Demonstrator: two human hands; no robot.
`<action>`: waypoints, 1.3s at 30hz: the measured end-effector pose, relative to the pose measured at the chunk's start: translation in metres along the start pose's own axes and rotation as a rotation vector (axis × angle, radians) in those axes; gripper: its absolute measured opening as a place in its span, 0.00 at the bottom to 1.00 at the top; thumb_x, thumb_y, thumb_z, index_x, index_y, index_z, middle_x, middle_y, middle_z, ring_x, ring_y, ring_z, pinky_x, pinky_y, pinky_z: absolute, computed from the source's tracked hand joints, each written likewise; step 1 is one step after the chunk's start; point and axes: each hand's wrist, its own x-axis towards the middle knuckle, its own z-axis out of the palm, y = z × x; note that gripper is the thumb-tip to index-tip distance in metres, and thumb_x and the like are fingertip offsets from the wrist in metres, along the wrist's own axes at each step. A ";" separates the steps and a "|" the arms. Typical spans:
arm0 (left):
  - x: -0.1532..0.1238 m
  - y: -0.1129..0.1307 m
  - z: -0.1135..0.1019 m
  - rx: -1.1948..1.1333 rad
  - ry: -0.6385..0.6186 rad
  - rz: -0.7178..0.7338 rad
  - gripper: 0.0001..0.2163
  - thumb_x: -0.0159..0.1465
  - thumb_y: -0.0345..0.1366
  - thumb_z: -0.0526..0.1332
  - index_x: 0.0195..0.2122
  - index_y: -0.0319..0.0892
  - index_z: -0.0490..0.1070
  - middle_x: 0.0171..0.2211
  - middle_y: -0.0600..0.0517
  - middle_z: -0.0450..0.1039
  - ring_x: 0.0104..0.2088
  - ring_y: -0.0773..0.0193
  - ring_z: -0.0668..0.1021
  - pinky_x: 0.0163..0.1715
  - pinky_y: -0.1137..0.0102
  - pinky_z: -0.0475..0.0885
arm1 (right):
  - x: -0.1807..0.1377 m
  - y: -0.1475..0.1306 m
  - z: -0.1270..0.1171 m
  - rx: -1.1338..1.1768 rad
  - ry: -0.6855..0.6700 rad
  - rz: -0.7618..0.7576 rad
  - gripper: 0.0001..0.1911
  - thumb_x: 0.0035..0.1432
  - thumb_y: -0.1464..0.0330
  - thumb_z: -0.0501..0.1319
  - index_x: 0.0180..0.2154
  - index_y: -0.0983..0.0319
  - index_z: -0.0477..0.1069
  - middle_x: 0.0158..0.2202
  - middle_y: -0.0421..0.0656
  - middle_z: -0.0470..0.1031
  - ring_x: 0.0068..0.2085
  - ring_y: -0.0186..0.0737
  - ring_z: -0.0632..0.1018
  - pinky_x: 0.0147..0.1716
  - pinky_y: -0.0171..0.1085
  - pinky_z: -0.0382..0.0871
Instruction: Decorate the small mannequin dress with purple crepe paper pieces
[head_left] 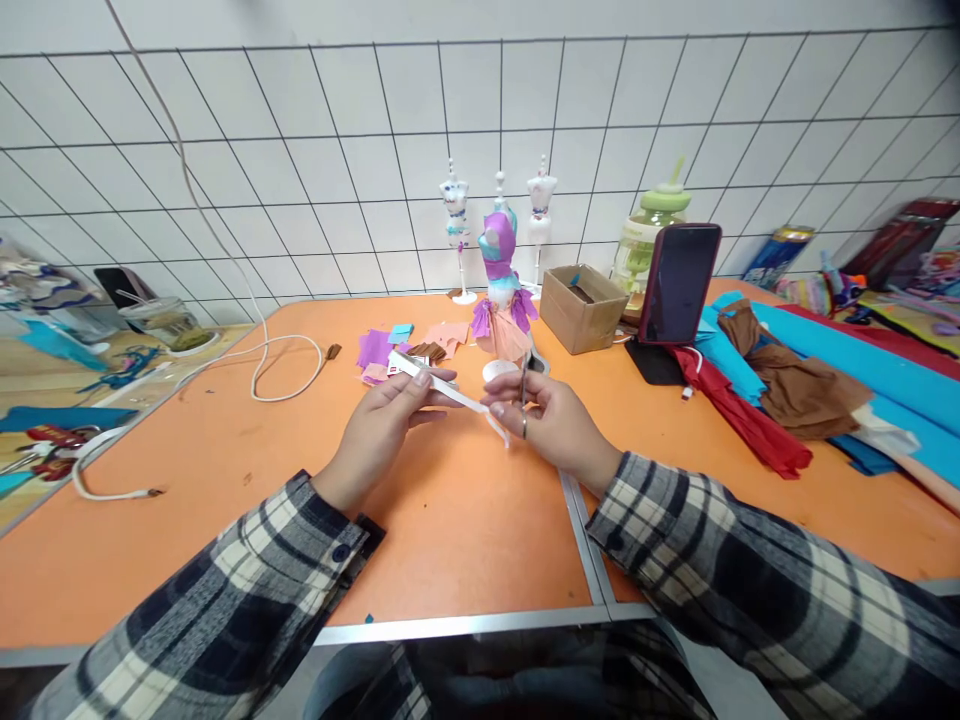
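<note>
My left hand (386,415) pinches one end of a white strip of tape or ribbon (448,392) that stretches across to my right hand (551,420). My right hand is closed on small scissors (523,392), blades near the strip. Just behind the hands stands a small mannequin (501,290) dressed in purple, blue and peach fabric, with a white tape roll (498,370) at its foot. Cut fabric scraps (405,350) in purple, pink and brown lie to its left on the orange table (225,470).
Two bare white mini mannequins (540,215) stand by the tiled wall. A cardboard box (581,305), a propped phone (679,285), a green-lidded jar (645,240) and folded fabrics (795,390) lie right. A white cable (277,370) loops left.
</note>
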 end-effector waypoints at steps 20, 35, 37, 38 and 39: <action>-0.001 -0.007 0.008 -0.145 -0.276 -0.174 0.36 0.53 0.30 0.73 0.62 0.41 0.60 0.30 0.55 0.77 0.31 0.66 0.80 0.39 0.68 0.74 | -0.003 0.002 0.004 -0.043 -0.164 -0.020 0.06 0.48 0.69 0.63 0.31 0.62 0.68 0.29 0.38 0.70 0.30 0.32 0.70 0.31 0.33 0.65; -0.008 0.000 0.014 -0.316 -0.257 -0.158 0.32 0.54 0.26 0.71 0.60 0.44 0.63 0.33 0.56 0.71 0.31 0.68 0.76 0.32 0.70 0.73 | -0.006 0.004 0.009 0.181 -0.257 0.068 0.14 0.45 0.69 0.68 0.32 0.60 0.65 0.33 0.36 0.69 0.35 0.33 0.75 0.40 0.36 0.71; -0.008 0.000 0.013 -0.343 -0.248 -0.191 0.30 0.54 0.26 0.71 0.57 0.43 0.65 0.33 0.56 0.71 0.30 0.69 0.75 0.27 0.74 0.70 | -0.005 0.003 0.009 0.237 -0.272 0.136 0.17 0.43 0.70 0.70 0.32 0.60 0.64 0.33 0.36 0.69 0.34 0.32 0.74 0.39 0.35 0.71; -0.008 -0.001 0.013 -0.350 -0.251 -0.209 0.29 0.54 0.26 0.71 0.56 0.43 0.66 0.34 0.55 0.72 0.30 0.69 0.75 0.25 0.76 0.69 | -0.005 0.002 0.008 0.262 -0.279 0.164 0.18 0.42 0.70 0.71 0.32 0.60 0.63 0.33 0.35 0.69 0.33 0.31 0.74 0.38 0.35 0.72; -0.007 -0.001 0.012 -0.353 -0.257 -0.225 0.28 0.54 0.26 0.71 0.55 0.43 0.67 0.36 0.54 0.72 0.31 0.68 0.75 0.24 0.76 0.68 | -0.005 0.001 0.008 0.285 -0.297 0.188 0.19 0.42 0.71 0.71 0.32 0.60 0.63 0.33 0.35 0.69 0.33 0.31 0.75 0.38 0.35 0.72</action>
